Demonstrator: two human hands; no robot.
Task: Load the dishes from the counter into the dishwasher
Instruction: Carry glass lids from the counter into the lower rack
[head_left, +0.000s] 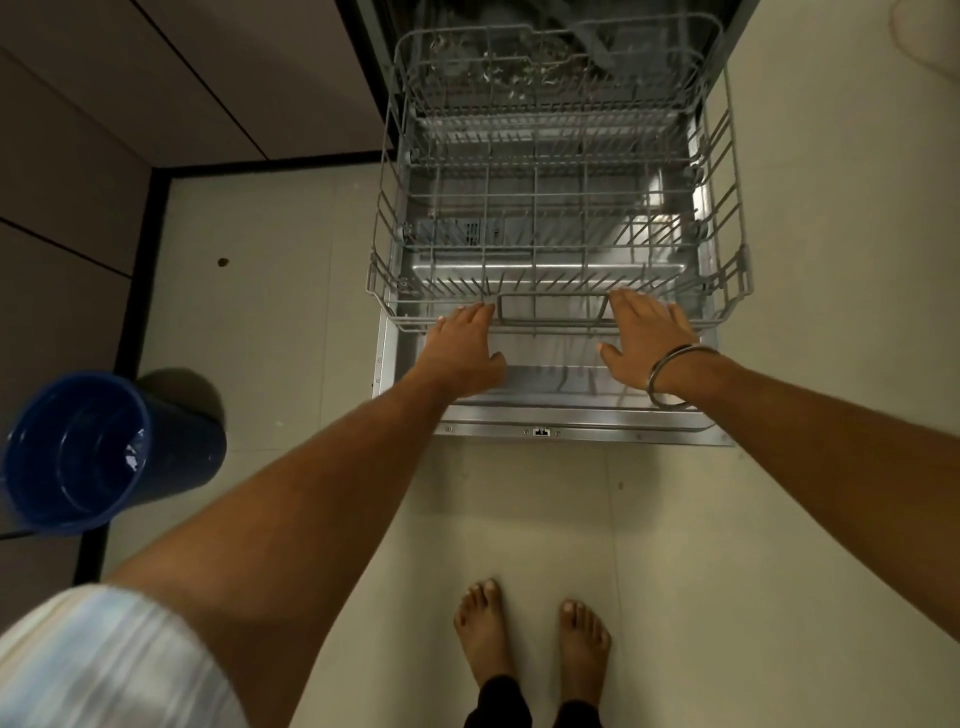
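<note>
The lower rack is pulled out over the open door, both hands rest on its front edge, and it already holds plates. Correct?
Not quite. In the head view the lower rack is empty; no plates stand in it. The rest holds.

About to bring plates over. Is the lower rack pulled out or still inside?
Pulled out. The lower rack sits over the open dishwasher door, empty, both hands at its front rim.

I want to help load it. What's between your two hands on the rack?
In the head view, the rack's grey wire handle sits between the left hand and the right hand, on the front rim of the lower rack. No dishes there.
</note>
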